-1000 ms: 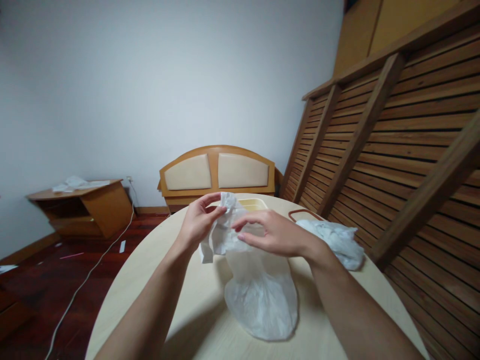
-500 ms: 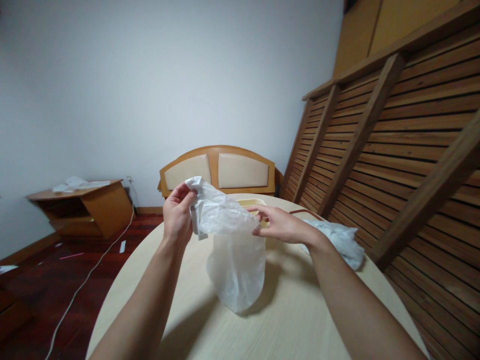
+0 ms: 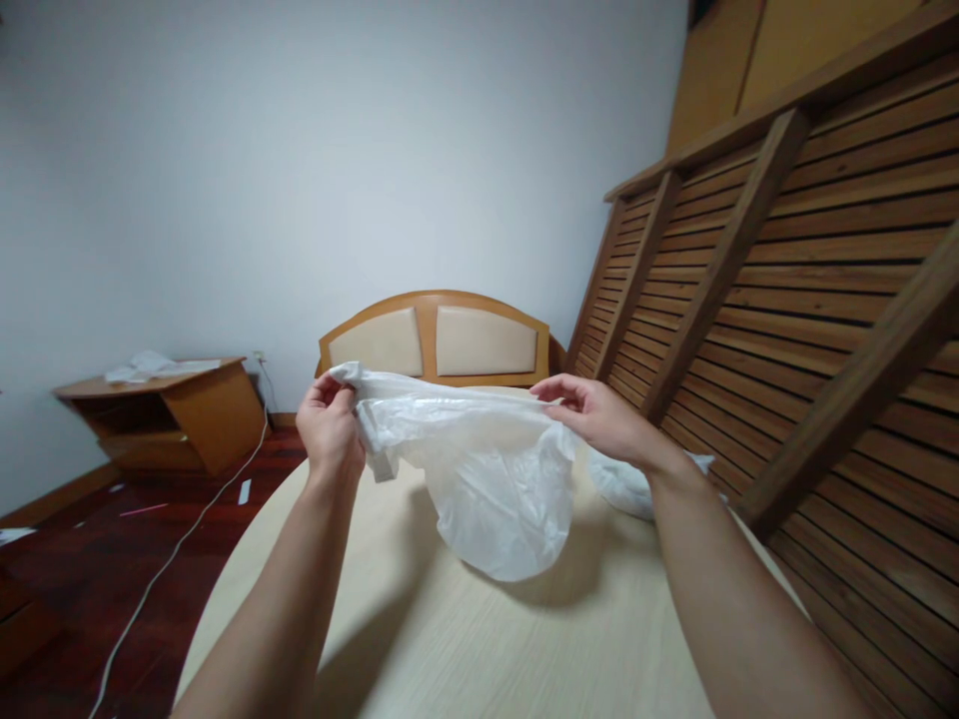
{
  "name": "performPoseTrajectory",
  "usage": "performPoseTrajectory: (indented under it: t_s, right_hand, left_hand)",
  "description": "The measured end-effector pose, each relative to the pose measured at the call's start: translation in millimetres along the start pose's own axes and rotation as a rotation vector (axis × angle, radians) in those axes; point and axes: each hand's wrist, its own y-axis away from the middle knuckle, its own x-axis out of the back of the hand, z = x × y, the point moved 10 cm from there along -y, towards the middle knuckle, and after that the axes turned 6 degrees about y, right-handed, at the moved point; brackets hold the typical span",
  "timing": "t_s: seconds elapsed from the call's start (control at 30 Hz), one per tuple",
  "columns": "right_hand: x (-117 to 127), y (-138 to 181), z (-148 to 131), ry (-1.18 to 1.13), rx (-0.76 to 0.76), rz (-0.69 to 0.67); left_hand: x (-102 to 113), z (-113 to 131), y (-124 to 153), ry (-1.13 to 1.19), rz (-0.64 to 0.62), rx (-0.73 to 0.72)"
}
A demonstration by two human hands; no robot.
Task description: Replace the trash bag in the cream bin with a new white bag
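A thin, whitish, see-through plastic bag (image 3: 501,489) is stretched between my two hands above the round table (image 3: 479,659). My left hand (image 3: 330,424) pinches one upper corner of it, fingers closed. At the other end of the top edge, my right hand (image 3: 591,414) grips the bag between thumb and fingers. The bag's top edge runs nearly level, and its rounded body hangs down just over the tabletop. A pale yellowish container seen earlier behind the bag is now mostly hidden by it.
A white bundled plastic bag (image 3: 625,489) lies on the table at right, partly behind my right forearm. A slatted wooden frame (image 3: 749,310) leans along the right side. Beyond the table stands a padded headboard (image 3: 486,340). A low cabinet (image 3: 172,414) and a cable (image 3: 180,549) are at left.
My hands have moved apart, left hand leftward and right hand rightward and up. The right hand now grips the bag's edge, and the bag is pulled wide, its bottom raised.
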Motion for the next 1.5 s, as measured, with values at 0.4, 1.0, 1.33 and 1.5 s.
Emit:
performPoseTrajectory:
  t_s: [0.4,1.0,1.33,1.5]
  right_hand:
    - [-30.4,8.5,-18.5,0.241,0.045,-0.125]
    - [-98.9,17.2,-53.8,-0.120,0.178,-0.410]
    - [-49.0,6.0,-51.1,0.161,0.155,-0.099]
    - [-54.8,10.1,-63.0,0.239,0.222,-0.093]
  left_hand:
    - [-37.3,-6.1,31.7,0.031,-0.244,0.183]
    - [-91.0,3.7,109.5,0.096,-0.705,0.672]
    - [-64.3,45.2,69.0,-0.225,-0.418,-0.042]
    - [-114.9,82.4,145.5,-0.655,-0.940,-0.605]
